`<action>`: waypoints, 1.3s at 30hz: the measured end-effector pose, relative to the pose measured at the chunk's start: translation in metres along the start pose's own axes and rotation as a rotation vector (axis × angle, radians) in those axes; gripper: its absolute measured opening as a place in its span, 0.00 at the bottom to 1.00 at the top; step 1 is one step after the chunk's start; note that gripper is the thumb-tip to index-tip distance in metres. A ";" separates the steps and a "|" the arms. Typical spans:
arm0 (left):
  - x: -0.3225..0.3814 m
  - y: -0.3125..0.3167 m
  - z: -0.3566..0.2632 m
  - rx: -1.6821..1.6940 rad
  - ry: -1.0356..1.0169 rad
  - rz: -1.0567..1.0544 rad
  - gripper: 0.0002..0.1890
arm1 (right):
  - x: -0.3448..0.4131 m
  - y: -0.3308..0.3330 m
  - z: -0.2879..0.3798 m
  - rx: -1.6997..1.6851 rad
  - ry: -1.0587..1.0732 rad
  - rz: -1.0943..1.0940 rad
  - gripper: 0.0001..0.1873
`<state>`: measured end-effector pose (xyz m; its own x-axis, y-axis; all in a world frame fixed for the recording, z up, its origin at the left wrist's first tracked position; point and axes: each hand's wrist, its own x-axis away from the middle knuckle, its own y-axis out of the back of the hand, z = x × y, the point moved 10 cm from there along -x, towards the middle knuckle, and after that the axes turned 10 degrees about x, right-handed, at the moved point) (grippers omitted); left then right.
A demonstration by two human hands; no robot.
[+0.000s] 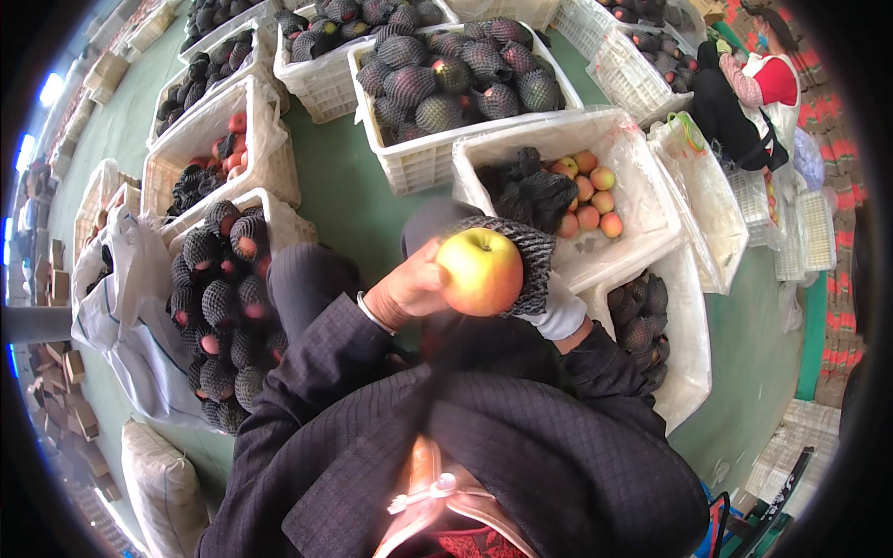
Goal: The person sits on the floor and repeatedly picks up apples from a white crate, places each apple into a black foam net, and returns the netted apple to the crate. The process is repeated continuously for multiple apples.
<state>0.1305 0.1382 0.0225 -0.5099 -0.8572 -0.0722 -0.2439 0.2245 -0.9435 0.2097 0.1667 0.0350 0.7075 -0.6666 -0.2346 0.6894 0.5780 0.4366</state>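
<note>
A yellow apple with a red blush (480, 270) is held up before my chest, its stem end towards me. My bare left hand (417, 280) grips it from the left side. On the right, my right hand (557, 307) wears a white glove and holds a black foam net sleeve (536, 259) against the apple's far right side. Part of the sleeve is hidden behind the fruit, as are most of my right fingers. Just beyond my hands, a lined white crate (645, 209) contains several bare apples (587, 187) and a heap of loose black foam nets (534, 192).
Netted apples fill a crate (380, 159) ahead and a crate by my left knee (220, 307). Another crate of netted apples (687, 363) stands at my right. White sacks (157, 481) lie at the left. A seated person (764, 87) works among crates at the upper right.
</note>
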 end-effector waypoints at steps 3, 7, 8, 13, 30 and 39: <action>0.007 0.006 -0.003 -0.031 0.032 -0.005 0.44 | -0.007 -0.009 0.003 -0.044 0.007 0.105 0.28; 0.002 0.002 -0.020 -0.340 -0.022 0.010 0.45 | -0.009 0.009 -0.007 -0.584 -0.279 -0.030 0.19; 0.002 0.005 -0.027 -0.466 -0.048 -0.053 0.45 | -0.006 0.017 -0.012 -0.731 -0.373 -0.158 0.15; 0.005 0.018 -0.061 -0.952 -0.403 -0.401 0.39 | -0.004 0.023 0.079 0.516 0.107 -0.314 0.15; -0.006 0.010 0.019 -0.777 0.061 -0.215 0.45 | 0.180 0.130 -0.069 0.197 -0.406 -0.992 0.30; 0.000 0.035 0.020 -0.756 0.114 -0.254 0.25 | 0.493 0.245 -0.164 0.947 -1.733 -0.954 0.34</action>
<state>0.1387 0.1364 -0.0171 -0.4351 -0.8807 0.1873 -0.8353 0.3172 -0.4490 0.7526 0.0563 -0.1159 -0.8731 -0.4869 -0.0229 0.0086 -0.0623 0.9980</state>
